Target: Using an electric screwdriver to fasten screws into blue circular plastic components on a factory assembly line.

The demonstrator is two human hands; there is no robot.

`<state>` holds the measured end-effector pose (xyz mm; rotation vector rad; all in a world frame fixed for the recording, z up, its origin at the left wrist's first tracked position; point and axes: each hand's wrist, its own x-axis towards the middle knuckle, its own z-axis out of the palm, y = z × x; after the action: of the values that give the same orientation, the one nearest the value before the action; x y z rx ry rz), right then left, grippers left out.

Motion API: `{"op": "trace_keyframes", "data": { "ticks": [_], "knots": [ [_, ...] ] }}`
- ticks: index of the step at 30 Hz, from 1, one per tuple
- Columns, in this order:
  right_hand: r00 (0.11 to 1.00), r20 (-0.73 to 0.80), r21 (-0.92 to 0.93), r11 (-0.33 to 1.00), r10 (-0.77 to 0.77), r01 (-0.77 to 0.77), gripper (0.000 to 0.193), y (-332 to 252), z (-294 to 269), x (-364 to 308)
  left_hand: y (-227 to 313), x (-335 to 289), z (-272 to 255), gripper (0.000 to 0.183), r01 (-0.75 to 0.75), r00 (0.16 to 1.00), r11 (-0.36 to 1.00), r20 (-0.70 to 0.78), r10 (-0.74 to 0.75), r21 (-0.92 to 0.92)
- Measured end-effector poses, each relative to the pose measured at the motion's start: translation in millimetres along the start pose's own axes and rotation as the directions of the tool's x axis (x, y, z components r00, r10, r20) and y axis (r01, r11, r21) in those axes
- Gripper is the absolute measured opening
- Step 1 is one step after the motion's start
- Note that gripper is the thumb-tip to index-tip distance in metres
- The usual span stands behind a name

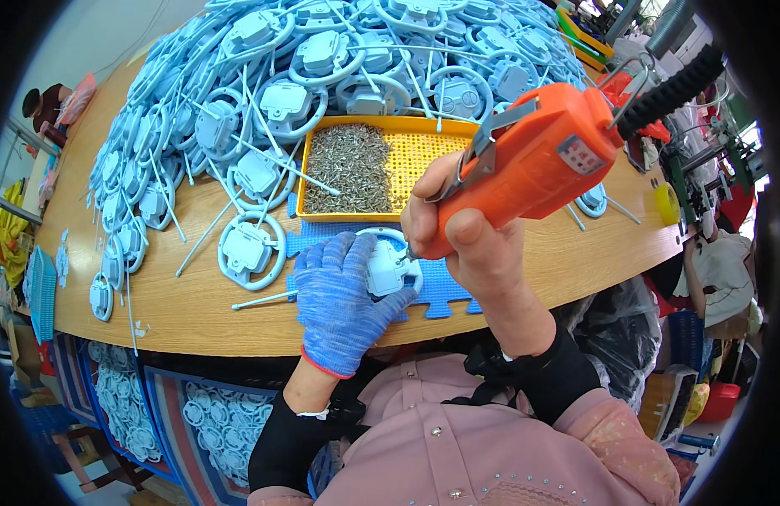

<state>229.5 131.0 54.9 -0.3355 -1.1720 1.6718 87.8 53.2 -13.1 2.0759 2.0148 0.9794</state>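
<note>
Pale-blue plastic wheel (385, 270), one: lying on the blue foam mat (441, 293) on the wooden tabletop (567, 261), just in front of the yellow tray (356, 218) of screws (348, 169). Left hand (339, 287), in a blue glove: pressing over the wheel, fingers mostly together, thumb spreading along its lower edge. Right hand (484, 253), bare: wrapping round the front of an orange electric screwdriver (533, 160). Handling, as judged: holding the wheel flat, setting the bit squarely in line with the hole, pressing evenly, thumb staying clear. Orientation: screwdriver's long axis slanting, bit end pointing lower left at the wheel's right side, contact unclear; wheel's raised plate facing up, long axis uncertain beneath the glove; thin stick (263, 300) pointing left, possibly belonging to it.
</note>
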Motion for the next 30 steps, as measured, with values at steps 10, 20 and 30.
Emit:
{"op": "trace_keyframes", "data": {
  "ticks": [10, 20, 30],
  "knots": [
    [0.999, 0.048, -0.23, 0.973, -0.021, 0.031, 0.048, 7.2, 5.1, -1.5, -3.8, 3.4, 5.9, 0.067, 0.006, 0.999, 0.997, 0.037, -0.003, -0.077],
    [0.996, 0.087, -0.035, 0.999, 0.015, -0.012, 0.031, 22.7, -13.9, 1.4, -3.8, -0.9, -20.1, 0.052, 0.02, 0.994, 0.989, 0.106, -0.004, -0.149],
    [0.991, 0.114, -0.14, 0.986, -0.071, 0.087, 0.061, -22.3, -46.2, 11.0, -137.1, -308.1, -116.6, 0.069, 0.827, 0.345, 0.372, 0.141, -0.928, 0.423]
  ]
}}
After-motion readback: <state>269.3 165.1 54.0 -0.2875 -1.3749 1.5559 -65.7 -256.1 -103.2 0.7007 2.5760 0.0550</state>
